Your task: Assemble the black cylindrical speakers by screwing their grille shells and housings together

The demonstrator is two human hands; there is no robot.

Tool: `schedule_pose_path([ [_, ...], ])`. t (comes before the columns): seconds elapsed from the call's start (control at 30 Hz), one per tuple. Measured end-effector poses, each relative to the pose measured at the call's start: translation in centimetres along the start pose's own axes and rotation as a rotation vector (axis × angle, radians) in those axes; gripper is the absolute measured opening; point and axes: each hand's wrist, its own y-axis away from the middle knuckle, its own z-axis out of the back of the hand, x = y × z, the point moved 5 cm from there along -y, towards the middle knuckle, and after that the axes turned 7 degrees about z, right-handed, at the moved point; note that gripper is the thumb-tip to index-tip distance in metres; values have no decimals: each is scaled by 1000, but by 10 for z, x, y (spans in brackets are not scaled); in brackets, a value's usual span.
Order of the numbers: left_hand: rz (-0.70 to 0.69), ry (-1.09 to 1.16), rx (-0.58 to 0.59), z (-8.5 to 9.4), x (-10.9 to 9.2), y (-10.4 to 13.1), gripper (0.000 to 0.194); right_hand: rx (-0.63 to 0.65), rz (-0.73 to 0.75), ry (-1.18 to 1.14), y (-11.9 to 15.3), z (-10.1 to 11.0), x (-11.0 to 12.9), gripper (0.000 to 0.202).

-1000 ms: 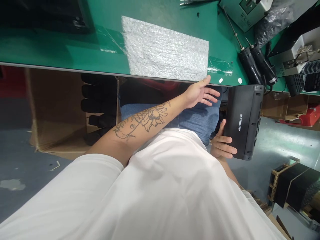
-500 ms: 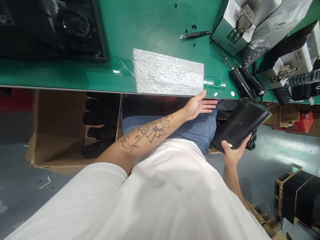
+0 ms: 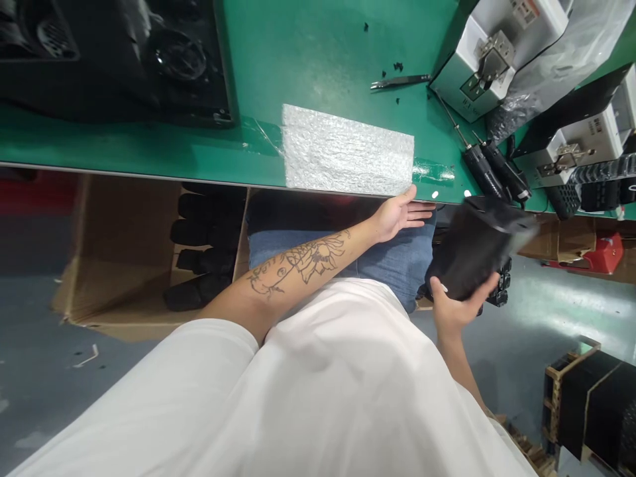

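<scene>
Nearby, bubble wrap (image 3: 348, 151), two screwdrivers (image 3: 491, 172)

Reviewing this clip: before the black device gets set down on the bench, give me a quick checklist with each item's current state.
1. Right hand has a grip on the black device: ok, fingers wrap its lower end.
2. Device held steady: cannot tell, it is motion-blurred.
3. Left hand free: ok, open palm just below the bench edge, holding nothing.
4. Bubble wrap sheet lies flat and bare: ok.
5. Electric screwdrivers off the sheet: ok, they lie to its right, close to the device.
6. Tweezers away from the sheet: ok, farther back.
</scene>
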Motion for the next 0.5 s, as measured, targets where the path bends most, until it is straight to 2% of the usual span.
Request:
schedule_pose_path([
  [0.07, -3, 0, 8, 1, 0, -1, 62, -73, 35, 7, -1, 8, -2, 139],
  [0.13, -10, 10, 13, 2, 2, -3, 62, -68, 31, 19, 1, 1, -5, 131],
  [0.27, -54, 19, -9, 3, 3, -6, 65, 125, 22, 9, 14, -32, -11, 114],
  [0.33, -56, 15, -1, 3, 3, -6, 67, 194, 16, -9, 22, -41, -12, 107],
  [0.4, -38, 15, 28, 2, 4, -6, 67, 201, -16, -23, 28, -39, -12, 110],
  [0.5, -36, 27, 33, 3, 1, -4, 64, 193, -86, -68, 31, -28, -10, 127],
])
